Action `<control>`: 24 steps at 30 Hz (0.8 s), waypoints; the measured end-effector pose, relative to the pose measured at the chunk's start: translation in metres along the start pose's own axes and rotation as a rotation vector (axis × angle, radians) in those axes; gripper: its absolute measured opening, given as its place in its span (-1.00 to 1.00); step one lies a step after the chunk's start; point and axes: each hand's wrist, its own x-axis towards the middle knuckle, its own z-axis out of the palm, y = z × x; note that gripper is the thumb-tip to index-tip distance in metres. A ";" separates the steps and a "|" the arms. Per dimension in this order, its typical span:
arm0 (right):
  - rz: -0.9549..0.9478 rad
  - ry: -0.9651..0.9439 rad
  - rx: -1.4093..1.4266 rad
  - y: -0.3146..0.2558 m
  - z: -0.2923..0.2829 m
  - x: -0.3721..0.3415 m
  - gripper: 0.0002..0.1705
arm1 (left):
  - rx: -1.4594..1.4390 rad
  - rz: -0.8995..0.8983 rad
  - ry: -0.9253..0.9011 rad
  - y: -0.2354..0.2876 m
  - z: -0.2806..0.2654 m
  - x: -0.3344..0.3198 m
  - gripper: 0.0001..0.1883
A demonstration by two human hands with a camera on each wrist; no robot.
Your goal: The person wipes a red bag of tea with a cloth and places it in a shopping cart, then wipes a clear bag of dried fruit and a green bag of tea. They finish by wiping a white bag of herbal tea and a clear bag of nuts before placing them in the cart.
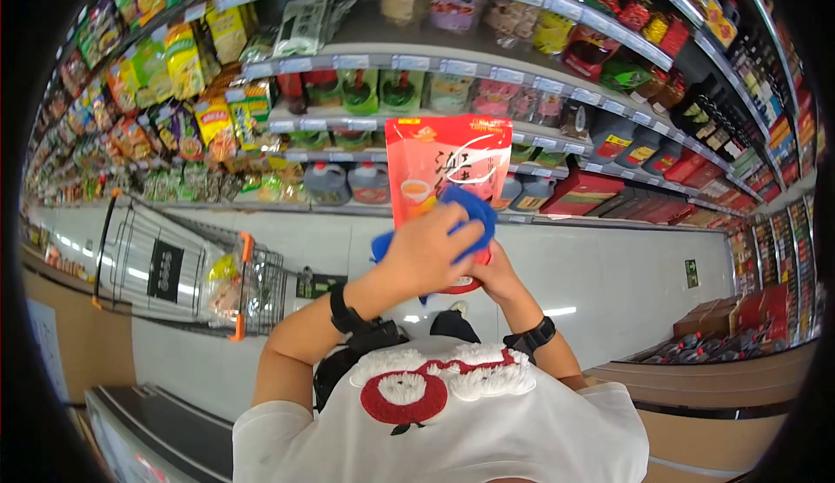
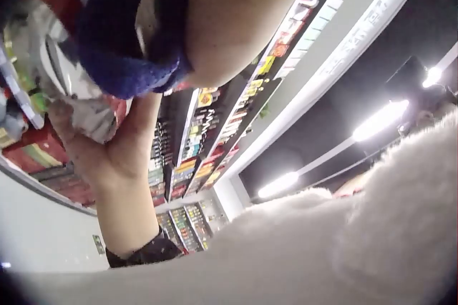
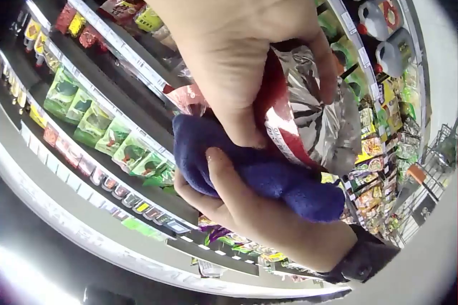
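Observation:
A red pouch [image 1: 448,157] with dark lettering and a cup picture stands upright before the chest; its silvery side [image 3: 322,115] shows in the right wrist view. My left hand [image 1: 424,253] grips a crumpled blue cloth [image 1: 470,218] and holds it against the pouch's front. In the right wrist view the left thumb lies over the cloth [image 3: 250,169]. My right hand [image 1: 497,276] holds the pouch low at its right side, thumb and fingers on either side of it [image 3: 243,55]. Part of the right fingers is hidden behind the pouch.
Shelves [image 1: 348,53] of packets, jars and jugs curve across the front. On the left a shopping cart [image 1: 187,266] holds a few bagged goods. Red boxes [image 1: 765,313] and bottles stand at the right, and pale floor [image 1: 600,266] lies between.

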 end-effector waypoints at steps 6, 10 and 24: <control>-0.016 -0.135 -0.132 -0.002 0.048 -0.002 -0.10 | 0.215 -0.328 0.371 -0.042 -0.076 -0.008 -0.66; -0.043 -0.170 -0.134 0.006 0.068 0.002 -0.12 | 0.222 -0.397 0.338 -0.038 -0.088 -0.020 -0.69; 0.010 -0.096 0.297 -0.005 0.052 0.016 -0.29 | -0.530 -0.822 0.423 -0.095 -0.105 -0.094 -0.70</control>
